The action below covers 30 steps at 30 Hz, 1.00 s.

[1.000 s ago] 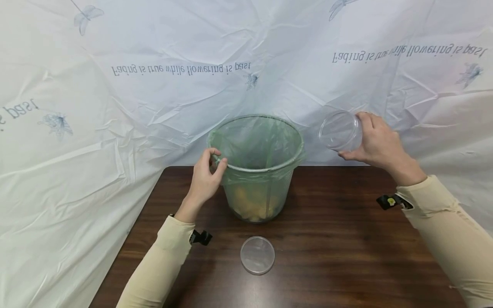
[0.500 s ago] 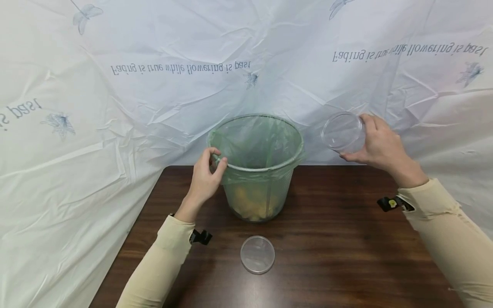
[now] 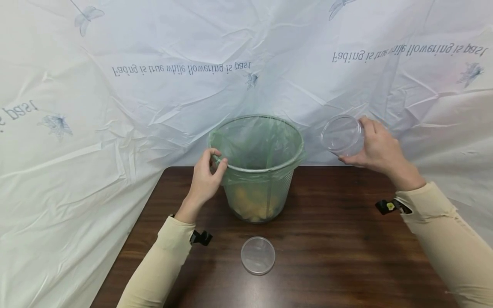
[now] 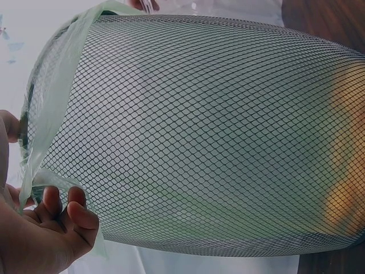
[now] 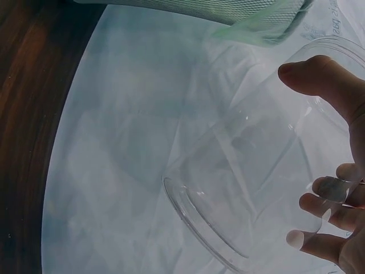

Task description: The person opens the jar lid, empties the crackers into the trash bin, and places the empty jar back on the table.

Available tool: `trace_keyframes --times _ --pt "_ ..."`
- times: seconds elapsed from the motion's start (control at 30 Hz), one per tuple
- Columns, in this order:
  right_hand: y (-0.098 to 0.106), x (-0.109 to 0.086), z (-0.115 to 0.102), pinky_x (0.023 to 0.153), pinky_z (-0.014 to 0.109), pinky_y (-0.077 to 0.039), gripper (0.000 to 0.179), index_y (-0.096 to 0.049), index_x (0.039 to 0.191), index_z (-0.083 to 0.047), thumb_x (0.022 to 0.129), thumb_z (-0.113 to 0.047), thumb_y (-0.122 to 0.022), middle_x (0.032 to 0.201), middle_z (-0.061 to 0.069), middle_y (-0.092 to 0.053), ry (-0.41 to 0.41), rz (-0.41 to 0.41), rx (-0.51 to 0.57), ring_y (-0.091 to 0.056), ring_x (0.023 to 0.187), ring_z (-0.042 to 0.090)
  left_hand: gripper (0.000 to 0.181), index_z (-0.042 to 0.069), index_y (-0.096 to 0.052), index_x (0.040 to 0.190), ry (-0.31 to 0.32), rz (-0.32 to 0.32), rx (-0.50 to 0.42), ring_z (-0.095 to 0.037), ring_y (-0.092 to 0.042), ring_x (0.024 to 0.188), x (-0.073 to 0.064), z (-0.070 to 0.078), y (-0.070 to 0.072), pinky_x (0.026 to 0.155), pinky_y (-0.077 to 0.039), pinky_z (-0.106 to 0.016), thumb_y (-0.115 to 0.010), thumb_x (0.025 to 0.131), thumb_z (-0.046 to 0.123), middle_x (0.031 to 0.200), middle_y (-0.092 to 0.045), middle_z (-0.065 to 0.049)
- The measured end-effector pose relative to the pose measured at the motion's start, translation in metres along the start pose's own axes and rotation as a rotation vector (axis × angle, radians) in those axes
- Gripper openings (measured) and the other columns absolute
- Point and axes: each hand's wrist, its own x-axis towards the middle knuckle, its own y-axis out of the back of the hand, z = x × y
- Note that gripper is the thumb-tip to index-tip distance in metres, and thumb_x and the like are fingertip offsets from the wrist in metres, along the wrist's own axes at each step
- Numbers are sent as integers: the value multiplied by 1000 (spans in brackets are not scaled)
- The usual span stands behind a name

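A mesh wastebasket (image 3: 257, 194) with a green plastic bag liner (image 3: 265, 164) stands at the table's back edge. Yellow-orange pieces (image 3: 252, 205) show through its lower wall. My left hand (image 3: 205, 177) pinches the rim and liner at the near left; the left wrist view shows its fingers curled by the liner's edge (image 4: 51, 114). Right of the basket, my right hand (image 3: 381, 145) grips a clear plastic jar (image 5: 245, 165) in the air, tilted with its round mouth facing me. No contents show in the jar. Thumb and fingers lie on opposite sides of its wall.
A round clear lid (image 3: 258, 256) lies on the dark wooden table (image 3: 327, 256) in front of the basket. A white printed plastic sheet (image 3: 173, 98) hangs behind and to both sides, right at the table's back edge.
My right hand and the jar have sunk slightly, and the jar's tilt has changed a little. My left hand stays at the rim; basket and lid have not moved.
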Motion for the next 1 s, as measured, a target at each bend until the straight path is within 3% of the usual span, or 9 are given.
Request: trace_keyframes --times 0.5,1.0 --pt "-4 -5 0 69 71 -42 109 -38 136 2 49 -40 -91 118 29 -52 -20 12 17 -51 107 47 33 0 -53 113 -1 -1 -6 -28 -44 70 0 -1 -1 63 -36 -35 -56 95 28 80 -46 -15" --pt "-8 -11 4 70 71 -42 110 -37 137 3 50 -37 -92 116 30 -51 -52 -18 48 -50 106 48 32 0 -54 112 -9 2 -3 -23 -42 70 1 -1 0 65 -35 -35 -57 95 27 79 -45 -11"
